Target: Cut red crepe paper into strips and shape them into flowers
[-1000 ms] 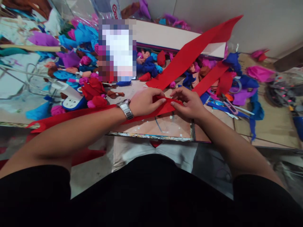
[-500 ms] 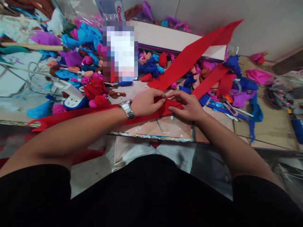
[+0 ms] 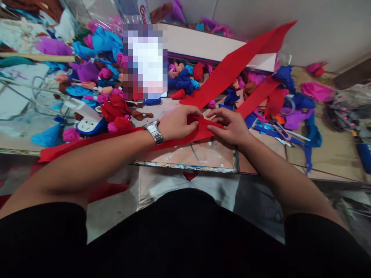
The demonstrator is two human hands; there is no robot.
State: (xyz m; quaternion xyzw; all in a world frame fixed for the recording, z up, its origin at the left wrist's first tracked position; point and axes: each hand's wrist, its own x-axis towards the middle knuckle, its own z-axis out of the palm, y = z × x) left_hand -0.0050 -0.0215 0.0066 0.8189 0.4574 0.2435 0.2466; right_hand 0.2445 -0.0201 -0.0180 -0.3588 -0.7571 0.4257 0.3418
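A long red crepe paper strip [image 3: 199,133] lies along the table's front, running left beneath my left forearm. My left hand [image 3: 178,122], with a metal watch at the wrist, curls its fingers and thumb over the strip near its right end. My right hand [image 3: 228,125] holds that folded end, thumb on the near side and fingers on the far side. A small gap separates the fingertips of the two hands. Behind them a wide red strip [image 3: 232,69] slants up to the right, and a shorter red strip [image 3: 256,98] lies beside it.
Crepe paper flowers [image 3: 114,108] in red, pink and blue crowd the left. A power strip [image 3: 89,123] sits near my left forearm. Behind stand a blurred-out bright panel [image 3: 147,61] and a long white box [image 3: 203,42]. Pink-handled scissors [image 3: 281,131] lie to the right.
My hands have drawn slightly apart; the fingertips that met over the red paper now have a gap. The left hand shifted a little left, and the view moved slightly.
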